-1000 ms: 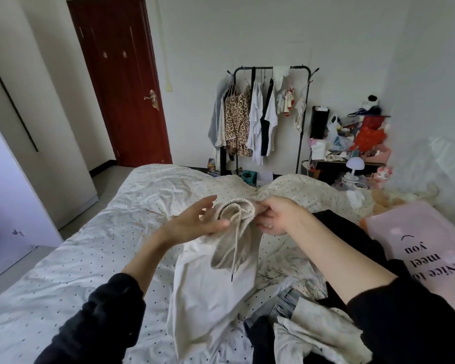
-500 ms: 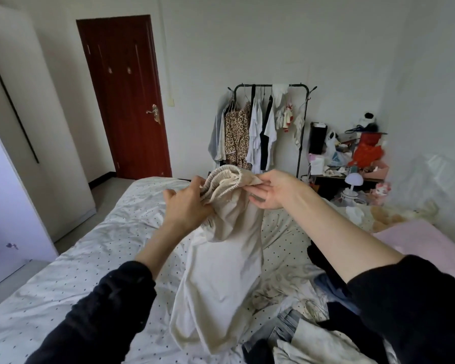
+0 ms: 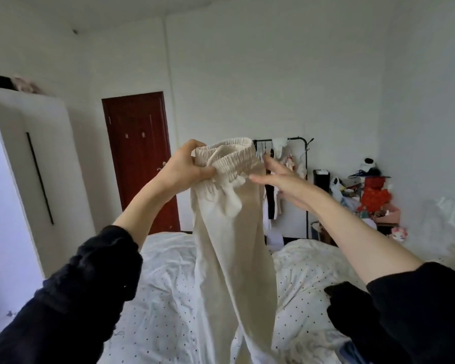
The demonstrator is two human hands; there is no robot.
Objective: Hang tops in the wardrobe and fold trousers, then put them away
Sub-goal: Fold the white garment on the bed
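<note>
- Trousers (image 3: 231,232), cream with an elastic waistband (image 3: 233,160), raised at centre frame so the legs drop straight and untwisted toward the bottom edge — by the look of it, to shake the cloth out and line up the legs before folding.
- Left hand (image 3: 184,170), left of centre, gripping the waistband's left end, thumb in front and fingers curled behind; bears the garment's whole weight.
- Right hand (image 3: 279,177), just right of the waistband, fingers straight and spread, holding nothing; fingertips at or just short of the gathered cloth, contact too close to call. Likely reaching for the other end so the waist can be stretched flat.
- Waistband bunched between the two hands, level with them; legs hanging below both wrists, over the bed (image 3: 168,271) with its dotted sheet in the lower half.
- White wardrobe (image 3: 29,164) at the left edge, well apart from the trousers.
- Clothes rack (image 3: 304,179) behind the right hand, against the far wall.
- Dark garment (image 3: 352,308) lying on the bed at lower right.
</note>
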